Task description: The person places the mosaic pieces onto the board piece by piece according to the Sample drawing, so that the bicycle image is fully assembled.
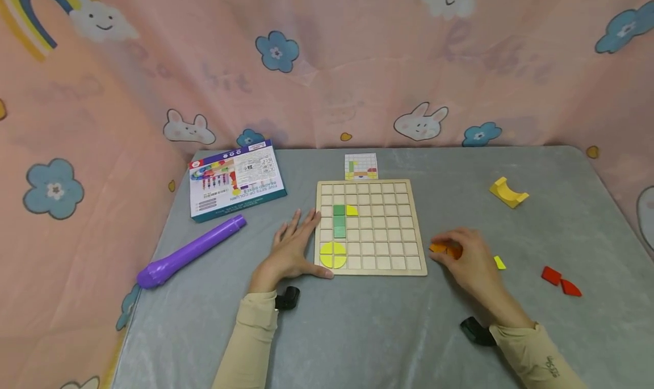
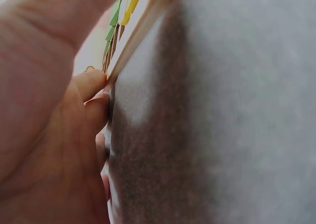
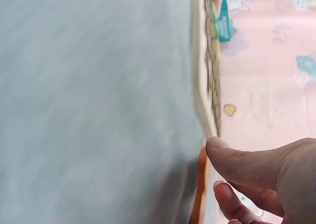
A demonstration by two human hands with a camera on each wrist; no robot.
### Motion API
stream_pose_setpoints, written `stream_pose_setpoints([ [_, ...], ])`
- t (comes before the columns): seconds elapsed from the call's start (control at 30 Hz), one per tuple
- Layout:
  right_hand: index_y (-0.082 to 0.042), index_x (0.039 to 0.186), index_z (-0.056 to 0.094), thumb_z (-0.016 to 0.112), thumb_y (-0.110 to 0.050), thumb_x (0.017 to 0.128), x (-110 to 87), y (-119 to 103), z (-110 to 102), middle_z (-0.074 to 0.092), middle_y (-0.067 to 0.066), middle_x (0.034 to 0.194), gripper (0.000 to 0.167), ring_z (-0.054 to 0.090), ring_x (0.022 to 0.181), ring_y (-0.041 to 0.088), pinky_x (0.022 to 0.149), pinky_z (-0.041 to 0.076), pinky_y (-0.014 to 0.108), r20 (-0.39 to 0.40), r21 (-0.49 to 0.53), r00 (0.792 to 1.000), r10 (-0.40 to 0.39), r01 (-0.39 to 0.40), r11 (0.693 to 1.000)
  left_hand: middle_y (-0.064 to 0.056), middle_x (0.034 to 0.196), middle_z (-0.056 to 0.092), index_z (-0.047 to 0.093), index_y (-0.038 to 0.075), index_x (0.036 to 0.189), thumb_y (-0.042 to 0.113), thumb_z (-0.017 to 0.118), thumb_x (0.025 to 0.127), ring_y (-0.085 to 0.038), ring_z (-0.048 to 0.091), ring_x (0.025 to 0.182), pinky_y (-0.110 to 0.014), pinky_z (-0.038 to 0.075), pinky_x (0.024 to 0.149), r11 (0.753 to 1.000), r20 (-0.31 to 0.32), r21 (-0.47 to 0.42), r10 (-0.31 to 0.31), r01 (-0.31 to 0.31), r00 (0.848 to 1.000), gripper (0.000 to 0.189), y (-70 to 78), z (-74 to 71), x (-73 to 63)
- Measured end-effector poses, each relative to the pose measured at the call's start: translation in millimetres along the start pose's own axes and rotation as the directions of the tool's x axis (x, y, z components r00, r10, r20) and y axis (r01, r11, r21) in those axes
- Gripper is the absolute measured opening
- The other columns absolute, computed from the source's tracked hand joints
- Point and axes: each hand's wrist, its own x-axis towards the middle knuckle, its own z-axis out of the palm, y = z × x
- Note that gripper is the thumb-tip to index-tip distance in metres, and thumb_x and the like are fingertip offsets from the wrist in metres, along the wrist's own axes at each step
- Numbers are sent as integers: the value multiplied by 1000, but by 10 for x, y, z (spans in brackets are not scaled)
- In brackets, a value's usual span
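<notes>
A wooden grid board [image 1: 380,221] lies on the table with several tiles in its cells. Green square tiles [image 1: 339,231] stand in a column, a yellow quarter-round tile [image 1: 352,210] sits beside the top one, and yellow quarter tiles [image 1: 326,249] form a circle at the lower left. My left hand [image 1: 291,255] rests on the board's left edge, fingers spread, thumb along the front edge. Just right of the board, my right hand [image 1: 472,264] pinches an orange tile [image 1: 437,247] between thumb and finger; another orange tile lies against it, partly hidden by the hand.
A pattern card [image 1: 361,166] lies behind the board. At left are a box [image 1: 237,179] and a purple microphone-shaped tube [image 1: 194,252]. On the right lie a yellow arch block [image 1: 507,192], a yellow tile [image 1: 499,262], a red square [image 1: 551,275] and a red quarter tile [image 1: 570,288].
</notes>
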Motion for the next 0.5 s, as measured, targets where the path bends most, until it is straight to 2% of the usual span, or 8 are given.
stream_pose_setpoints([
  [0.23, 2, 110, 77, 89, -7, 84, -32, 80, -45, 71, 25, 109, 31, 56, 101, 40, 81, 44, 47, 12, -37, 999, 44, -43, 998, 10, 180, -1, 10, 25, 173, 50, 98, 70, -19, -15, 167, -52, -8, 133, 1000, 3, -7, -3, 3, 1000, 138, -25, 13, 4],
  [0.37, 4, 110, 77, 87, -4, 84, -16, 73, -51, 71, 26, 108, 29, 55, 104, 43, 86, 45, 53, 38, -42, 998, 41, -40, 998, 9, 180, 0, 10, 26, 173, 51, 98, 69, -20, -14, 167, -53, -7, 133, 1000, 5, -11, 1, -1, 1000, 139, -10, -7, -6],
  [0.5, 6, 112, 75, 85, -3, 87, 37, 33, -42, 70, 28, 110, 28, 54, 107, 46, 90, 43, 56, 99, -50, 994, 51, -46, 998, 9, 180, 0, 10, 26, 173, 50, 99, 69, -20, -14, 167, -53, -8, 133, 1000, 8, -6, 2, -1, 1000, 139, -24, -6, 3],
])
